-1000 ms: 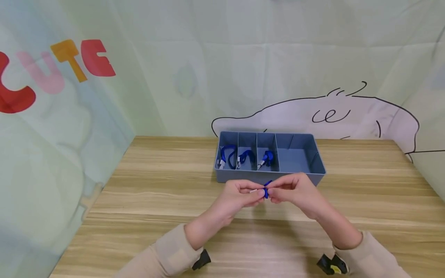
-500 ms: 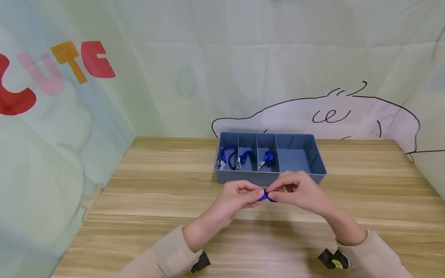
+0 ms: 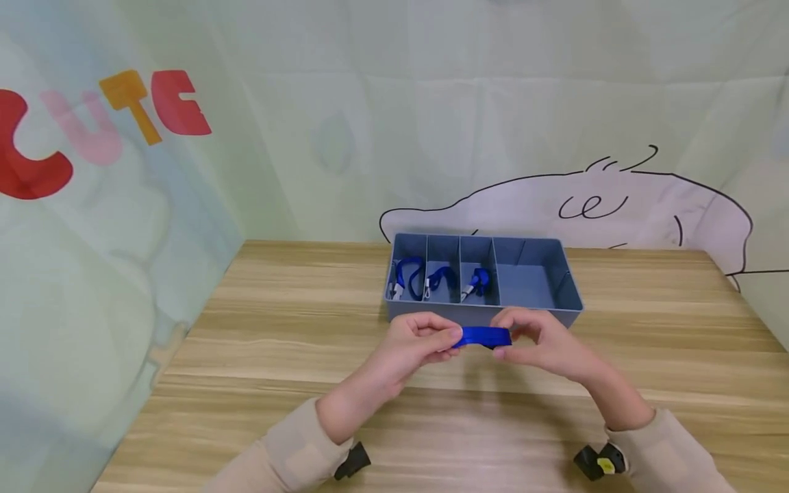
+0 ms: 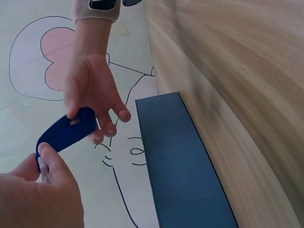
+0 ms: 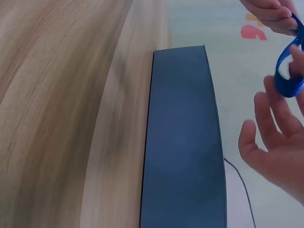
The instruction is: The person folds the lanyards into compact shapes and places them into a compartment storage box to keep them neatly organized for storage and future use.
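A blue strap, apparently a short lanyard (image 3: pixel 485 336), stretches level between both hands in the head view. My left hand (image 3: pixel 422 342) pinches its left end between thumb and fingers; a small white piece (image 4: pixel 43 168) shows under the thumb in the left wrist view. At the other end, my right hand (image 3: pixel 539 344) holds the loop lightly, thumb inside it and a finger against its outside, as the right wrist view shows. The remaining right fingers (image 5: pixel 259 107) are spread loosely. Both hands are in front of the blue-grey divided box (image 3: pixel 431 311).
Three narrow compartments of the box each hold a blue lanyard with a pale clip: a left one (image 3: pixel 401 277), a middle one (image 3: pixel 440 277) and a right one (image 3: pixel 477 282). The wide compartment (image 3: pixel 530 284) is bare. Wooden tabletop (image 3: pixel 296 329) surrounds the box; a printed cloth (image 3: pixel 308 137) hangs behind.
The hands have moved apart, the right one shifting rightward. The lanyard, bunched between the fingertips before, is now drawn out flat between them. The box contents look the same.
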`<control>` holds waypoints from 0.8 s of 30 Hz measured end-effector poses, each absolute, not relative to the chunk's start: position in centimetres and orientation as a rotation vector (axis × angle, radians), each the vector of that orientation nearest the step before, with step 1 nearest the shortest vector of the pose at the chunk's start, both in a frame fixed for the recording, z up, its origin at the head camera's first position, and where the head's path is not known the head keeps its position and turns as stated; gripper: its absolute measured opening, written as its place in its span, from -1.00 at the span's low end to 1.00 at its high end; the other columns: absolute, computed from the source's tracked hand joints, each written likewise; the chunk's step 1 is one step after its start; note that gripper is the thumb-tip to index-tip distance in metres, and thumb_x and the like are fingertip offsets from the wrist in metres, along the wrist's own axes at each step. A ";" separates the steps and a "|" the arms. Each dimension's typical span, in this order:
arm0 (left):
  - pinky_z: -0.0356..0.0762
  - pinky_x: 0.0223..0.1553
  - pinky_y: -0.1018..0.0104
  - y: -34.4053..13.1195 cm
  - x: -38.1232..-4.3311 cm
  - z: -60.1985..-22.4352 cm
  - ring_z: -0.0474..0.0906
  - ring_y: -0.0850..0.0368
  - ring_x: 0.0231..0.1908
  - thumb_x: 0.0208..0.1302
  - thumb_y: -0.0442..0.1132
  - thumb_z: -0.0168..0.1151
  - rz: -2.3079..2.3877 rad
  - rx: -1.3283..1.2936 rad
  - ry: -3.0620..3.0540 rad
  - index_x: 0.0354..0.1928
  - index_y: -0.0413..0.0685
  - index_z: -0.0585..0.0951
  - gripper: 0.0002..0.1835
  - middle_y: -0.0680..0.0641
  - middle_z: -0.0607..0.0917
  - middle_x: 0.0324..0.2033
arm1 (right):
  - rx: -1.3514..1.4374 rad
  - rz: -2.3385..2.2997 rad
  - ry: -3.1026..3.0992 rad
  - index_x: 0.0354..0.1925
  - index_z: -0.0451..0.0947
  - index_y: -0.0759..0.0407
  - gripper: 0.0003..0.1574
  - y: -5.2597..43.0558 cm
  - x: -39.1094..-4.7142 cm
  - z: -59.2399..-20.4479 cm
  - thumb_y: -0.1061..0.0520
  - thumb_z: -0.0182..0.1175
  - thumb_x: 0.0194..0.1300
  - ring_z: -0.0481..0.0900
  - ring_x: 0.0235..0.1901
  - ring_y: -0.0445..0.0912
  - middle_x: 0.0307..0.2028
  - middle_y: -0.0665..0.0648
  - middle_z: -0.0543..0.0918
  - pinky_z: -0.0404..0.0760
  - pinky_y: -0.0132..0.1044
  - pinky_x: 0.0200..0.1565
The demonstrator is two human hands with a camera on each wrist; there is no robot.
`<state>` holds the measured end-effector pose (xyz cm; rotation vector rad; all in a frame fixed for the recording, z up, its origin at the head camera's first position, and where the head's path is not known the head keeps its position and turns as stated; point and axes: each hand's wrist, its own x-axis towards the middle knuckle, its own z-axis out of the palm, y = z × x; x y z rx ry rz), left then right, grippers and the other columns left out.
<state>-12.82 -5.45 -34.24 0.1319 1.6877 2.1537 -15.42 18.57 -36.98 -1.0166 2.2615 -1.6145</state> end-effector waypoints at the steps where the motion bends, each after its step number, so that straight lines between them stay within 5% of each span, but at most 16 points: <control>1: 0.60 -0.35 0.46 -5.5 -12.9 -34.3 0.63 0.24 -0.49 0.19 -0.44 0.22 2.156 0.120 1.686 -0.20 -0.49 0.57 -0.80 -0.03 0.69 -0.51 | -1.020 -1.638 2.233 -0.34 0.53 0.14 -0.86 18.7 -15.4 -37.1 0.33 0.26 0.16 0.46 -0.19 -0.04 -0.23 0.10 0.59 0.47 -0.18 -0.18; 15: 0.59 -0.38 0.47 -4.7 -12.7 -35.7 0.61 0.26 -0.50 0.19 -0.43 0.22 2.069 0.123 1.687 -0.15 -0.53 0.55 -0.75 -0.02 0.69 -0.52 | -1.211 -2.166 1.255 -0.28 0.49 0.12 -0.68 18.7 -15.3 -36.8 0.23 -0.21 0.46 0.24 0.04 -0.04 0.00 0.12 0.42 0.32 -0.24 0.04; 19: 0.58 -0.38 0.48 -5.2 -12.9 -35.7 0.62 0.26 -0.50 0.19 -0.42 0.22 2.102 0.140 1.760 -0.17 -0.53 0.56 -0.76 -0.03 0.69 -0.51 | -1.040 -2.165 1.409 -0.35 0.47 0.07 -0.55 18.7 -15.2 -36.3 0.25 -0.34 0.48 0.34 -0.11 -0.11 -0.12 0.04 0.45 0.38 -0.29 -0.07; 24: 0.60 -0.35 0.45 -5.9 -13.2 -35.7 0.62 0.26 -0.49 0.20 -0.40 0.23 2.068 0.157 1.842 -0.18 -0.52 0.56 -0.76 -0.03 0.69 -0.49 | -0.842 -2.058 1.745 -0.35 0.56 0.04 -0.61 19.0 -15.0 -36.5 0.35 -0.15 0.41 0.42 -0.43 -0.17 -0.36 -0.06 0.51 0.45 -0.38 -0.33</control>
